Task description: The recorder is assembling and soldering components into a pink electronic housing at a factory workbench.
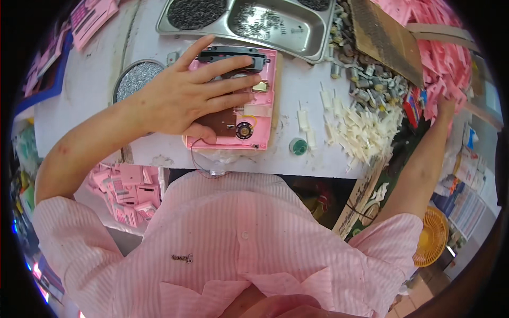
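My left hand [199, 93] lies flat with fingers spread over an open pink plastic casing [269, 100] on the table. Inside the casing are a black strip-shaped part [233, 51], a brown board [216, 122] and a small round speaker [244, 130]. Thin wires [193, 159] trail from its near edge. My right arm stretches far out to the right, where my right hand [446, 106] is in among a heap of pink plastic parts [442, 55]. The parts hide its fingers, so whether it grips one cannot be told.
A metal tray [313, 45] of small dark parts stands at the back, and a round dish [139, 79] of small metal pieces is left. White plastic pieces [363, 127], small motors [366, 74] and a cardboard flap [387, 40] lie right. A green round piece [298, 146] sits near the front edge.
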Available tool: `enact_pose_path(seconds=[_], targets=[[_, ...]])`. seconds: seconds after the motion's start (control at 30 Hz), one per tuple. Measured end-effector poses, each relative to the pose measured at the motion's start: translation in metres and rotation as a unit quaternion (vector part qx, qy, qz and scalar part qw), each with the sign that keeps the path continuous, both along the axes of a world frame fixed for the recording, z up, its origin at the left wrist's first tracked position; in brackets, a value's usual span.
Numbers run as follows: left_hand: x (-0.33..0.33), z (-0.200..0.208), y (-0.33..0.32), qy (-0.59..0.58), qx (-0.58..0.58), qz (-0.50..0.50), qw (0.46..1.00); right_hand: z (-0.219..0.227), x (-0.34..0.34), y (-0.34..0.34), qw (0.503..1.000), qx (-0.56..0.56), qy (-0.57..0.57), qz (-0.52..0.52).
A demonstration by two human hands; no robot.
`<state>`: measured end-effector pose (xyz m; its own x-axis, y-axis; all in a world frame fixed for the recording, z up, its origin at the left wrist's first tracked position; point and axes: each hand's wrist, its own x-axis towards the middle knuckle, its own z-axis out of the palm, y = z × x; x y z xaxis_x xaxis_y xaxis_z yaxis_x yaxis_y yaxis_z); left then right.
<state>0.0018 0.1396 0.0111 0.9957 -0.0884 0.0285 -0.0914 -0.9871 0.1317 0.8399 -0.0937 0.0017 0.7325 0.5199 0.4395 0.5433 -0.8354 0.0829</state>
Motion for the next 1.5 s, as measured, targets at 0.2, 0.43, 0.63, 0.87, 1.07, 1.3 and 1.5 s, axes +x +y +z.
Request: enact_pose_path(seconds=[0.2,0.43,0.63,0.87,1.07,1.3,1.5], targets=[[0.001,0.004,0.010,0.020,-0.036,-0.033,0.999,0.062,-0.002,-0.001,0.995,-0.003,0.081,0.049],[0.000,0.009,0.004,0.008,-0.018,-0.026,0.999,0.195,-0.127,-0.025,0.794,0.463,0.321,0.228],[0.016,0.024,-0.032,-0.285,-0.197,0.078,0.935,0.152,-0.484,0.001,0.702,0.443,0.476,0.289],[0.001,0.015,-0.039,-0.396,-0.409,0.220,0.792,0.097,-0.634,0.076,0.375,0.401,0.732,0.404],[-0.046,0.023,-0.047,-0.332,-0.650,0.347,0.589,0.010,-0.660,0.031,0.807,0.044,0.329,0.488],[-0.044,0.025,-0.060,-0.201,-0.793,0.280,0.503,0.018,-0.642,0.036,0.698,0.204,0.573,0.377],[-0.021,0.007,-0.076,-0.227,-0.521,0.341,0.749,0.026,-0.658,0.027,0.681,0.239,0.610,0.328]])
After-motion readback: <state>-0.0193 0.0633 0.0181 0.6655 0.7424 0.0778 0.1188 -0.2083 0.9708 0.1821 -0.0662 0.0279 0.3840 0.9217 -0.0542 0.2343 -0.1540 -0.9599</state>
